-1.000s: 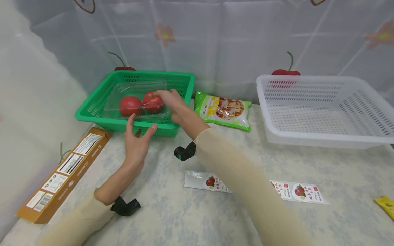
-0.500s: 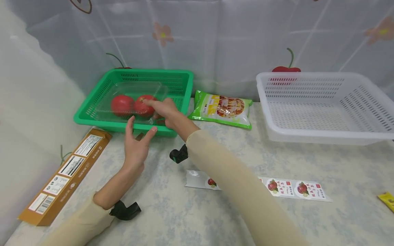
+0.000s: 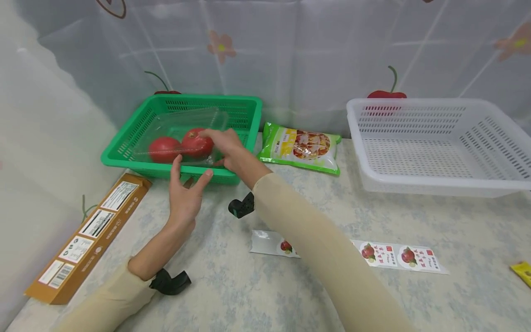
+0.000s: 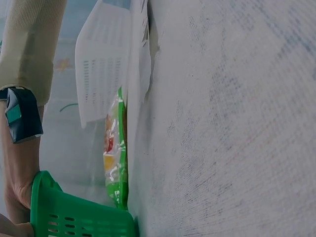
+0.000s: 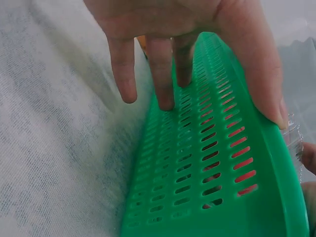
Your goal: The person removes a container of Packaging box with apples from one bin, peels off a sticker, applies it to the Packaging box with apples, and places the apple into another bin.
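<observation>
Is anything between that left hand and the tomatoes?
Yes. The near wall of the green basket stands between most of the left hand and the two tomatoes, and clear plastic crosses in front of them. Whether it also covers their tops, I can't tell.

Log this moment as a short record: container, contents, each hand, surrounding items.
Container: clear plastic container, inside green basket
Contents: two tomatoes, side by side
Left hand: touching the green basket's front rim
Right hand: at the container's right end, a finger over the right tomato; grip unclear
Between baskets: green-edged food packet
Right: white basket; yellow packet, cut off
Left: brown carton
Front: fruit-label strip, partly under right sleeve
</observation>
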`<state>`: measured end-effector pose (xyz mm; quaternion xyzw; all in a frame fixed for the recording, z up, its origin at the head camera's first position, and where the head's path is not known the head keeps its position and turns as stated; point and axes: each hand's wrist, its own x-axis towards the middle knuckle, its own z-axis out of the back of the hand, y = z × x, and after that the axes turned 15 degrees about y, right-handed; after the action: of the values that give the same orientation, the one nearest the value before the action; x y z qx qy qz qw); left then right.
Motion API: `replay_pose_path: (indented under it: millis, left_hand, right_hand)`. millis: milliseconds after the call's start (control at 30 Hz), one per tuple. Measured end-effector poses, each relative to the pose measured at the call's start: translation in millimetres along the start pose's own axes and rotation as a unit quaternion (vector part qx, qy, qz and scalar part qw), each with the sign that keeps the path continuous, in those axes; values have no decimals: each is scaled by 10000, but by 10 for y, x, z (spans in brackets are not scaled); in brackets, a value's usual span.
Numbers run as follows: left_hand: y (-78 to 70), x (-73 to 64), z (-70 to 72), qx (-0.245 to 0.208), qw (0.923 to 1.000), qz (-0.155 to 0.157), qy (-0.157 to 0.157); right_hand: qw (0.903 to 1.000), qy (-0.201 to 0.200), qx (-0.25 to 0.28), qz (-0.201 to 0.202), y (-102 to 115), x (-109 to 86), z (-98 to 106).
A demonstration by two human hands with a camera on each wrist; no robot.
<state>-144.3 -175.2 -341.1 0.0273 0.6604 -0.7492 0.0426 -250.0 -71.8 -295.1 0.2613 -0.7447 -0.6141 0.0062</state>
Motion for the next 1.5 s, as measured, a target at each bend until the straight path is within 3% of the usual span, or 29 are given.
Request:
replay_pose_path:
  millis: [333,733,1000,1100,1500]
  left_hand:
    - [7,-1,-2,87,9999,-130,-50]
    - [14,-7,-29,84,9998,-188,-76]
    - [20,-25,-5,80,9998,-190,-78]
    - [26,-18,-25,56,9997,-229,-80]
    - [-7,-53,-22,61,9998,-196,-10]
  right_hand:
    - [9982,101,578,-155,59,-13,57]
    - [9974,-120,591,389,274,-222,142]
    - [9880,167,1457,495,496,-645,386]
    - [9847,296,1622,557,535,-838,567]
    - [9833,824,1473,683,352,-1706,1325]
